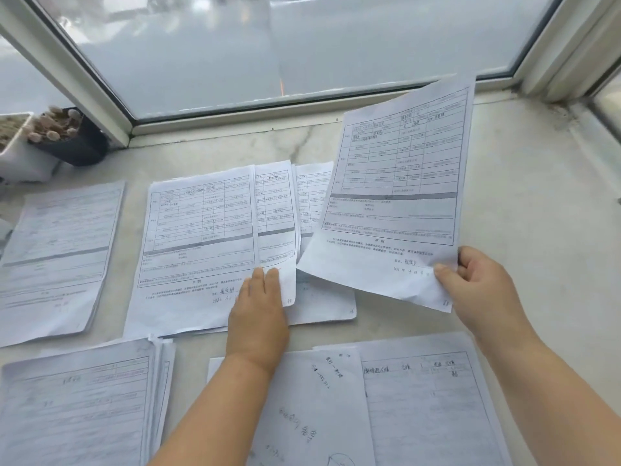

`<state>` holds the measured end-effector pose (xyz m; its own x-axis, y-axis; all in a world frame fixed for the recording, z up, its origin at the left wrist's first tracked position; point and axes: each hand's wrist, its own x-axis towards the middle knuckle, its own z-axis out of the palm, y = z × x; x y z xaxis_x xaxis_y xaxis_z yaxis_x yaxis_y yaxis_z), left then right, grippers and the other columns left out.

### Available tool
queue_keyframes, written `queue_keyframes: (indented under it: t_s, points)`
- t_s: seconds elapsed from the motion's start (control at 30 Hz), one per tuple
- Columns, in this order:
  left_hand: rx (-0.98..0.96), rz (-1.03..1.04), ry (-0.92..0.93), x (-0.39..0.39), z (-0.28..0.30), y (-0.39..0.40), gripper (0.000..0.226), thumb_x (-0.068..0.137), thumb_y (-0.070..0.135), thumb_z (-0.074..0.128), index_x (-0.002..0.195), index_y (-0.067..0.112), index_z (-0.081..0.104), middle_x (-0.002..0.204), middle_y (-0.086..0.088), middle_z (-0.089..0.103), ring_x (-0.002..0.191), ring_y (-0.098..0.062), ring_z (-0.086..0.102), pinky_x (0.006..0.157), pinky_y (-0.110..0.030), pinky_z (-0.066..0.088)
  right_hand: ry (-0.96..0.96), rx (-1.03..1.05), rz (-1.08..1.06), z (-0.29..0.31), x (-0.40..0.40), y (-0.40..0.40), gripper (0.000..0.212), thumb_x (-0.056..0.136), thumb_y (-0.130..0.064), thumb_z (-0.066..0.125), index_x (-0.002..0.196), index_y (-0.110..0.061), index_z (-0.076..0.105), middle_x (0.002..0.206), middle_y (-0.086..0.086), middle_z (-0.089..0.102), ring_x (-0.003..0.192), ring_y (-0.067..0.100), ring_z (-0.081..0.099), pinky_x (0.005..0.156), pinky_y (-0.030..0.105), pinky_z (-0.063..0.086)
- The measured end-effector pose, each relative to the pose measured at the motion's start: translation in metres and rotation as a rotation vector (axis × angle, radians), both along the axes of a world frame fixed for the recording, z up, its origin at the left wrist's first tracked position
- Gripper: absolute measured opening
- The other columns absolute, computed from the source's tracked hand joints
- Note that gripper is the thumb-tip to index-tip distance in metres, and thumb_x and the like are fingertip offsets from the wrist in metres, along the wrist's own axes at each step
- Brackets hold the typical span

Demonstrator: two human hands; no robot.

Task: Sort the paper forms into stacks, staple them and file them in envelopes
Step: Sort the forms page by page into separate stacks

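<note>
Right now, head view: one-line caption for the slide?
Right hand lifts one form while left hand presses the middle stack on the marble sill.

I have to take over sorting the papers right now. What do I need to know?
Right hand: pinches one lifted form by its bottom corner, above the sill.
Left hand: flat fingers press the fanned middle stack.
Other stacks: far left, near left, near right.
Done: several stacks laid out.
Left: place the held form, finish sorting, staple, file. No stapler or envelopes in view.
</note>
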<state>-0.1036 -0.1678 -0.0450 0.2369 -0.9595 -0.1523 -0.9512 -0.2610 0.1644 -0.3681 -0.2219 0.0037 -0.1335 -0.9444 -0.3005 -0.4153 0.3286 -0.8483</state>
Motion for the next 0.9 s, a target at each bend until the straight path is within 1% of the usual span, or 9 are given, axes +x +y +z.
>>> queue_keyframes:
  t_s: [0.07,0.13,0.2,0.3,0.37,0.5,0.6,0.8,0.9]
  points:
    - [-0.192,0.116,0.178,0.011,0.001,0.005,0.058,0.086,-0.006,0.044,0.142,0.011,0.040,0.149,-0.006,0.039,0.123,-0.029,0.049,0.091,-0.035,0.042,0.039,-0.014,0.033,0.003,0.001,-0.001,0.010,0.093,-0.010,0.055,0.088,-0.012,0.064,0.087,0.019,0.070,0.085,0.044,0.063,0.076,0.053,0.053]
    - [-0.355,0.359,0.395,0.021,0.002,0.010,0.034,0.087,-0.008,0.046,0.116,0.006,0.058,0.109,0.000,0.062,0.101,-0.030,0.055,0.072,-0.027,0.038,0.046,-0.006,0.066,0.004,0.002,-0.001,0.010,0.092,-0.011,0.054,0.089,-0.012,0.063,0.086,0.021,0.069,0.084,0.045,0.063,0.074,0.053,0.053]
    - [-0.417,0.700,0.651,0.033,-0.002,0.013,0.007,0.091,0.003,0.053,0.094,0.007,0.058,0.083,0.000,0.060,0.088,-0.032,0.057,0.066,-0.029,0.038,0.037,0.023,0.099,0.004,0.008,-0.002,0.010,0.092,-0.010,0.054,0.089,-0.011,0.063,0.086,0.023,0.068,0.082,0.045,0.063,0.069,0.049,0.053]
    - [-0.501,1.031,1.234,0.049,-0.011,0.017,0.005,0.091,0.010,0.060,0.093,0.015,0.063,0.082,0.000,0.069,0.076,-0.021,0.065,0.067,-0.032,0.056,0.027,0.096,0.170,0.000,0.037,-0.006,0.012,0.088,-0.010,0.054,0.091,-0.011,0.066,0.086,0.018,0.071,0.083,0.042,0.065,0.070,0.047,0.054]
    - [-0.520,1.075,1.367,0.057,-0.016,0.020,0.011,0.092,0.005,0.059,0.089,0.015,0.063,0.073,0.006,0.069,0.067,-0.014,0.057,0.060,-0.029,0.050,0.026,0.162,0.235,-0.006,0.068,-0.009,0.018,0.086,-0.007,0.053,0.094,-0.012,0.068,0.087,0.008,0.074,0.084,0.033,0.068,0.074,0.041,0.055]
    - [-0.582,0.983,1.290,0.066,-0.008,0.020,0.013,0.091,0.011,0.062,0.082,0.020,0.066,0.075,0.006,0.066,0.067,-0.016,0.055,0.056,-0.023,0.048,0.039,0.262,0.361,-0.024,0.120,-0.017,0.017,0.087,-0.005,0.050,0.092,-0.006,0.066,0.072,0.003,0.061,0.067,0.021,0.052,0.061,0.028,0.042]
    - [-0.575,0.744,0.895,0.074,0.016,0.015,0.010,0.086,0.024,0.064,0.092,0.017,0.061,0.084,-0.002,0.066,0.076,-0.023,0.060,0.071,-0.034,0.049,0.056,0.318,0.362,-0.034,0.129,-0.024,0.016,0.087,-0.004,0.048,0.080,-0.013,0.061,0.069,-0.003,0.056,0.069,0.021,0.054,0.058,0.026,0.042]
    - [-0.296,0.037,0.512,0.052,0.025,0.011,0.034,0.084,0.002,0.060,0.074,0.031,0.046,0.074,0.016,0.053,0.067,-0.003,0.048,0.058,-0.009,0.033,-0.054,0.408,0.350,-0.041,0.123,-0.027,0.019,0.084,-0.005,0.057,0.097,-0.013,0.069,0.100,0.009,0.074,0.097,0.030,0.069,0.089,0.044,0.056]
    - [-0.182,-0.188,0.264,0.050,0.002,0.015,0.035,0.072,-0.007,0.060,0.091,0.022,0.063,0.103,0.015,0.061,0.087,-0.021,0.059,0.067,-0.028,0.048,-0.055,0.389,0.346,-0.042,0.121,-0.027,0.014,0.083,-0.003,0.059,0.091,-0.011,0.068,0.100,0.018,0.072,0.099,0.036,0.068,0.090,0.051,0.054]
